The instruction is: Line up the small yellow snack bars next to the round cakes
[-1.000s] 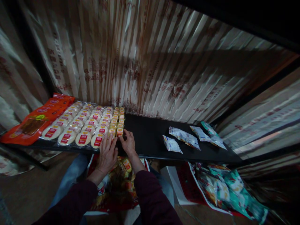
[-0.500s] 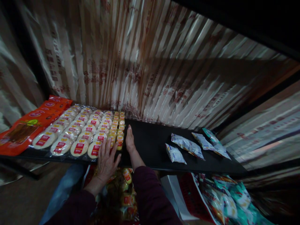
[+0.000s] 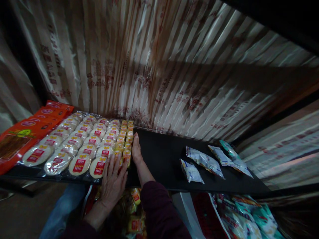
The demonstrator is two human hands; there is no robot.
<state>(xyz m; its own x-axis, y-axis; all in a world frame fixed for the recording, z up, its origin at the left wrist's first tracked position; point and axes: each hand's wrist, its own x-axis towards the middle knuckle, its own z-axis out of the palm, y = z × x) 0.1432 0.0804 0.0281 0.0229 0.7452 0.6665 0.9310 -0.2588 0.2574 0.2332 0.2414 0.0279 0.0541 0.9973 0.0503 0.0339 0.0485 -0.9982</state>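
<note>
My left hand (image 3: 112, 183) lies flat at the front edge of a black shelf (image 3: 161, 159), fingers spread against the front of two rows of small yellow snack packs (image 3: 126, 142). My right hand (image 3: 136, 149) stands on its edge on the shelf, pressed along the right side of those rows. Left of them run several rows of round white cakes with red labels (image 3: 79, 146) in clear wrap. Neither hand holds anything.
Orange flat packs (image 3: 22, 132) lie at the shelf's left end. Three white and teal sachets (image 3: 211, 159) lie on the right part. Below the shelf sit a bag of yellow packs (image 3: 134, 212) on my lap and a bag of teal packs (image 3: 251, 219). Striped paper covers the back wall.
My right hand has slid from the front of the yellow rows deeper along their right side. My left hand stays at the front. The camera has tilted, so the shelf sits lower in view.
</note>
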